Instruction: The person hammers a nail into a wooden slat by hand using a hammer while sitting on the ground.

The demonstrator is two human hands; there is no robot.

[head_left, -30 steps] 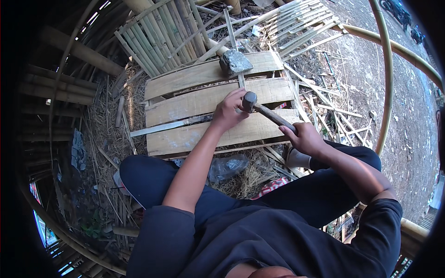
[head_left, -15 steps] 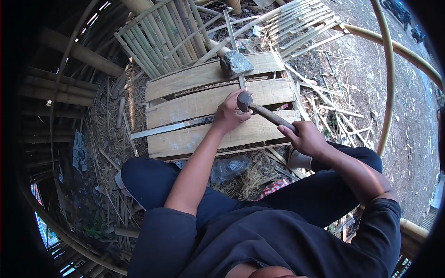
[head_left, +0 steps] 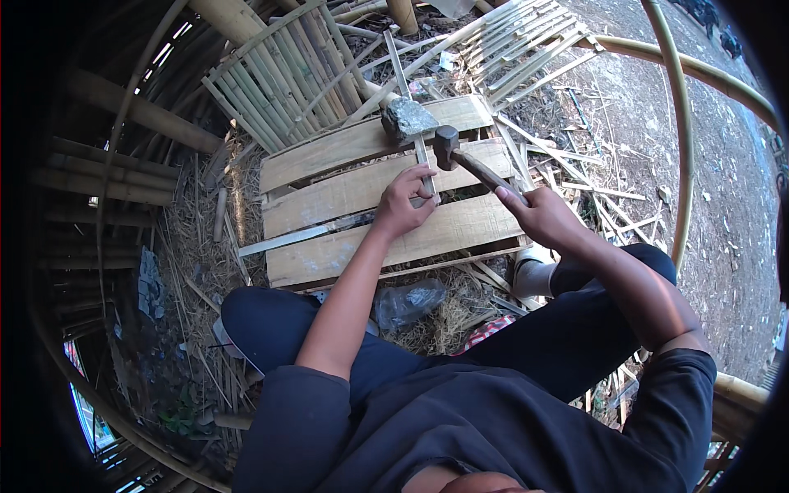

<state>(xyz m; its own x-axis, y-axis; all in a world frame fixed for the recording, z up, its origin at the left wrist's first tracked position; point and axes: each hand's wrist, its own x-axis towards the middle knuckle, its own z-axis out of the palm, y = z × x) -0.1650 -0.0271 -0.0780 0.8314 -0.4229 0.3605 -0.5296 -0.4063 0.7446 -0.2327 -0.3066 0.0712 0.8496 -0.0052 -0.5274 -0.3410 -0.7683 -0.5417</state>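
Note:
My left hand (head_left: 404,202) is closed around the near end of a thin bamboo strip (head_left: 396,59), over a low platform of pale wooden planks (head_left: 329,207). The strip runs away from me beneath a grey stone (head_left: 408,120), which lies on the far plank. In my right hand (head_left: 544,215) is a hammer (head_left: 485,174), gripped by its wooden handle. Its dark metal head hangs just right of the strip, beyond my left fingers and apart from them. Whether the head touches the strip, I cannot tell.
Another pale strip (head_left: 308,234) lies across the planks at left. Slatted bamboo panels (head_left: 283,74) stand beyond the platform. Split bamboo pieces (head_left: 608,205) litter the ground at right. A clear plastic bag (head_left: 408,304) sits by my legs, and a curved bamboo pole (head_left: 684,140) rises at right.
The hammer head has moved from over my left hand to the right and farther away. My left fingers have shifted a little, and the strip's near end now shows between them.

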